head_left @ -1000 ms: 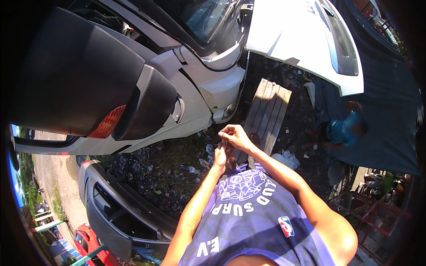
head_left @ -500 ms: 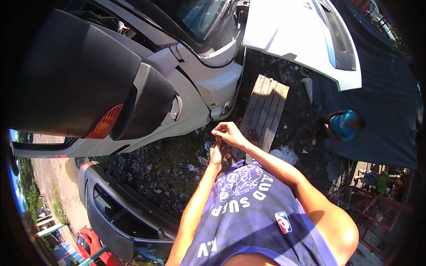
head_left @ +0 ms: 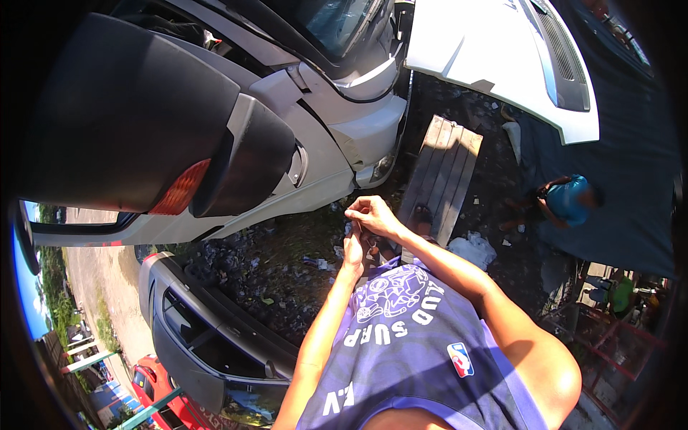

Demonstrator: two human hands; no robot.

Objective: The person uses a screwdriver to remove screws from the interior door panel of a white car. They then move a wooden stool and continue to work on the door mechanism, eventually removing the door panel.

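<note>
My two hands meet in front of my chest, close to the side of a white vehicle (head_left: 315,183). My right hand (head_left: 374,216) is bent over with thumb and fingertips pinched together. Just below it my left hand (head_left: 353,249) is held upright, its fingers closed near the right fingertips. Whatever sits between the fingers is too small to make out. Under and beyond my hands a wooden plank bench (head_left: 446,168) stands on the ground, and a foot in a sandal shows on it.
A large black side mirror (head_left: 136,118) with an orange lamp juts out at the left. The white bonnet (head_left: 494,54) is raised at the upper right. A person in a blue shirt (head_left: 568,202) is at the right, by a dark tarp (head_left: 631,143). A dark car (head_left: 208,315) is lower left.
The surroundings have shifted slightly to the right in the picture as my head turned. My hands stay together in nearly the same pinching pose.
</note>
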